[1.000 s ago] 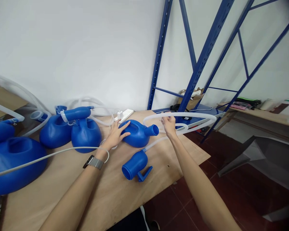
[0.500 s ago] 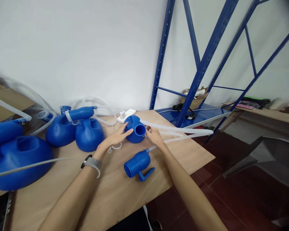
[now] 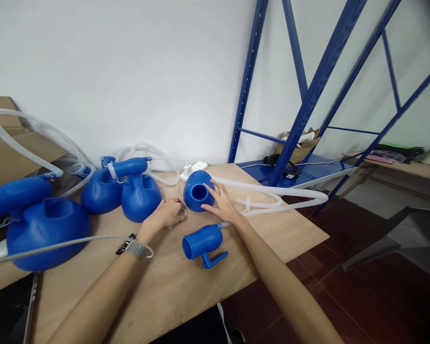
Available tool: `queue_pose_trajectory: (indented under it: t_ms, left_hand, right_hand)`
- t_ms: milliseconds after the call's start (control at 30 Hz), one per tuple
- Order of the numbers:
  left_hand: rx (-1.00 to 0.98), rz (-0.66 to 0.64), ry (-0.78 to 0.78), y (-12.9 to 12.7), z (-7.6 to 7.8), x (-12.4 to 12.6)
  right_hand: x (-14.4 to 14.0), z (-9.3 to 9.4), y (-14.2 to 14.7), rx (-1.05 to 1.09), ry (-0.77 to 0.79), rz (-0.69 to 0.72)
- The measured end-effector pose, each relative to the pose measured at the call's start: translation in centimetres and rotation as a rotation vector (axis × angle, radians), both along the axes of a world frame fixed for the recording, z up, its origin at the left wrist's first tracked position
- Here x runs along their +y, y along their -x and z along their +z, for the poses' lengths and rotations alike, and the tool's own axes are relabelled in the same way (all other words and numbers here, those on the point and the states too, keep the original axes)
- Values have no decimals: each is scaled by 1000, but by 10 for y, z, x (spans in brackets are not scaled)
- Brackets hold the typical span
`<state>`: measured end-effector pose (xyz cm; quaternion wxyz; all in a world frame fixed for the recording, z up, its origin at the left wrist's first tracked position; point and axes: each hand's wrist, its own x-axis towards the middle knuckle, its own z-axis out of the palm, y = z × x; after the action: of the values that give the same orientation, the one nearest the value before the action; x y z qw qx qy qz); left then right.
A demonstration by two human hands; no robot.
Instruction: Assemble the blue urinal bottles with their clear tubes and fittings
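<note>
Head view: two bare arms reach over a wooden table point(image 3: 161, 291). Nearest, close to the front edge, a blue cup point(image 3: 203, 239) lies on its side, mouth to the left. Just beyond, the left hand point(image 3: 172, 212) rests low on the surface, fingers curled at a thin white loop point(image 3: 185, 213); whether they grip it, I cannot tell. The right hand point(image 3: 224, 205) spreads thumb and fingers against the right side of a blue jug point(image 3: 194, 203), not closed round it. The jug sits toward the back edge, right of centre, mouth facing the viewer. The left hand has just come off the jug, so the right alone seems to steady it, freeing the left for the loop. A white hose point(image 3: 297, 192) runs from the cup and bends out past the right edge. Three more jugs point(image 3: 140, 200) line the left half; beyond stands a blue rack point(image 3: 310, 98).
</note>
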<state>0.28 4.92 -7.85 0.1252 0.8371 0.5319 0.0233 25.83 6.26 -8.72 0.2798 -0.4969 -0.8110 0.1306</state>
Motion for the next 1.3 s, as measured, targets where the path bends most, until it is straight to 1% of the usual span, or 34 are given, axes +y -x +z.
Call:
queue_pose_trajectory:
  t_ms: [100,200,233,333,367,433,500,567,633,700,800,900,967,1067,1133,1233,1300]
  left_hand:
    - [-8,-26,-30,6,15,3]
    - [-77,-24,-60,20,38,1]
    - [-136,-37,-69,23,47,-1]
    - [-440,-48,-109,26,73,-11]
    - [-507,-63,-126,24,79,-14]
    - [-540,-108,-202,17,85,-20]
    - [-478,-121,-323,12,83,-21]
    - [-394,-91,-416,10,76,-19]
    - [-343,-48,-449,12,69,-16]
    - [-338,-32,-460,16,63,-12]
    - [-410,-69,-459,18,58,-8]
    - [-486,-99,-420,14,57,-8]
    - [-473,-58,-401,10,59,-9]
    - [-382,28,-397,3,63,-13]
    - [-357,58,-394,-1,66,-15]
    - [-449,92,-343,-7,67,-14]
    - [-612,175,-278,-12,64,-8]
  right_hand:
    - [-2,2,6,-32,-2,60]
    - [-6,6,16,15,6,106]
    - [-7,7,19,34,8,110]
    - [-7,8,31,52,-2,112]
    - [-6,7,35,46,-22,112]
    - [-1,6,43,27,-99,104]
    - [5,5,49,-12,-190,84]
    - [11,6,55,-65,-244,62]
    - [16,9,60,-105,-248,55]
    - [20,13,63,-113,-215,62]
    - [25,15,66,-96,-165,91]
    - [29,11,69,-88,-194,93]
    - [30,8,71,-85,-218,76]
    - [32,3,74,-62,-208,52]
    - [32,0,75,-36,-219,44]
    - [29,-3,76,-14,-251,38]
    - [25,-3,77,-12,-252,38]
